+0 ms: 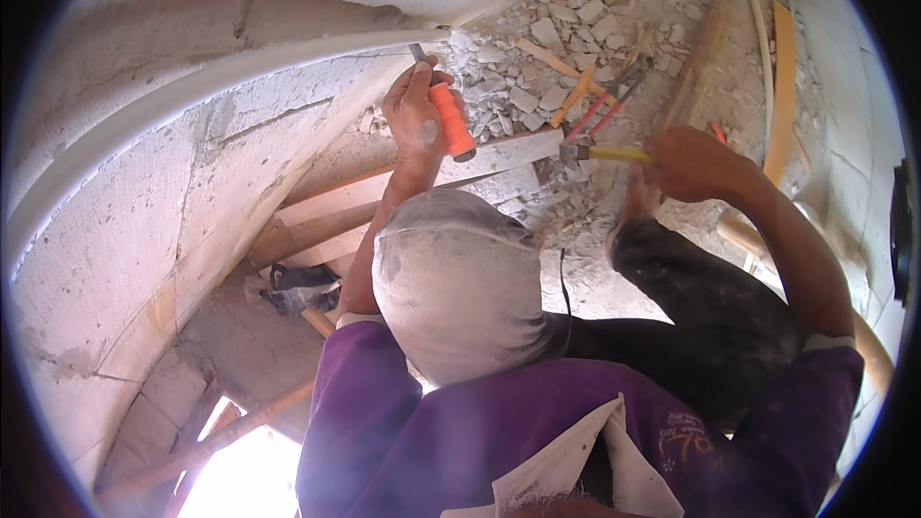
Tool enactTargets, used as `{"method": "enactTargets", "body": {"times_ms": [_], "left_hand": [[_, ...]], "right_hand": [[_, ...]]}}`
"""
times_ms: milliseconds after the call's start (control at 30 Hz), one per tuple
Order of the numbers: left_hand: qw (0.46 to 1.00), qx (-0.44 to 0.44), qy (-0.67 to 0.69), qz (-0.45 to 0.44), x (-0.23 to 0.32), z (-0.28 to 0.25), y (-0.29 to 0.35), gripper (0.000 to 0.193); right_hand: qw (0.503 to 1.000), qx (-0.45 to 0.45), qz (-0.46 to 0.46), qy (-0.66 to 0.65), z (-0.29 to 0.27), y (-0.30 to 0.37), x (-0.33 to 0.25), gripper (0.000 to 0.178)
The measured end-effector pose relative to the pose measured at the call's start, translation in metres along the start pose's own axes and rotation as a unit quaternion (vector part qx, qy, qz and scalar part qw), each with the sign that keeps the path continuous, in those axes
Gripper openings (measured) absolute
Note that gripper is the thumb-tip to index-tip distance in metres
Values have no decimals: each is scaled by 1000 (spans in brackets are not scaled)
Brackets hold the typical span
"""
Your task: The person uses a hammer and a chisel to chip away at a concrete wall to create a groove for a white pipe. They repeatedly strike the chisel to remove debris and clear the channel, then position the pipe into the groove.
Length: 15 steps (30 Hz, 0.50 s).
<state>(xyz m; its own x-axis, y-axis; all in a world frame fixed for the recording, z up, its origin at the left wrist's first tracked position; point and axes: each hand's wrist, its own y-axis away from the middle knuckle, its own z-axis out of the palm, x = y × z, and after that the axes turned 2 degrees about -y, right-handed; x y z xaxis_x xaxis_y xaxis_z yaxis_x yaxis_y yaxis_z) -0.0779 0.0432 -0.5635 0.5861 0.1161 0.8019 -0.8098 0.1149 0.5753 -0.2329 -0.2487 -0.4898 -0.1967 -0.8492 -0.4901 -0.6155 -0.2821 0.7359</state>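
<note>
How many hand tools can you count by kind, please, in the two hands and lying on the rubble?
Orange-gripped chisel, in the left hand: 1
Yellow-handled hammer, in the right hand: 1
Red-handled tool, on the rubble: 1
Total: 3
The small red piece beyond the right hand is too unclear to count.

orange handle [449, 118] — plastic | hammer head [573, 152] — dull metal | rough rubble [523, 99]

the chisel grip [449, 120] is orange, hammer handle [619, 153] yellow.
</note>
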Motion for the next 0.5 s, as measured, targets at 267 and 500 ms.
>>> {"method": "enactTargets", "body": {"times_ms": [267,500], "left_hand": [[996,68,-43,41,3,27,-5,30],[985,-51,-164,-11,35,-12,-28,31]], "right_hand": [[1000,-2,-12,-3,10,-2,14,33],[998,-65,13,-3,-2,-13,5,33]]}}
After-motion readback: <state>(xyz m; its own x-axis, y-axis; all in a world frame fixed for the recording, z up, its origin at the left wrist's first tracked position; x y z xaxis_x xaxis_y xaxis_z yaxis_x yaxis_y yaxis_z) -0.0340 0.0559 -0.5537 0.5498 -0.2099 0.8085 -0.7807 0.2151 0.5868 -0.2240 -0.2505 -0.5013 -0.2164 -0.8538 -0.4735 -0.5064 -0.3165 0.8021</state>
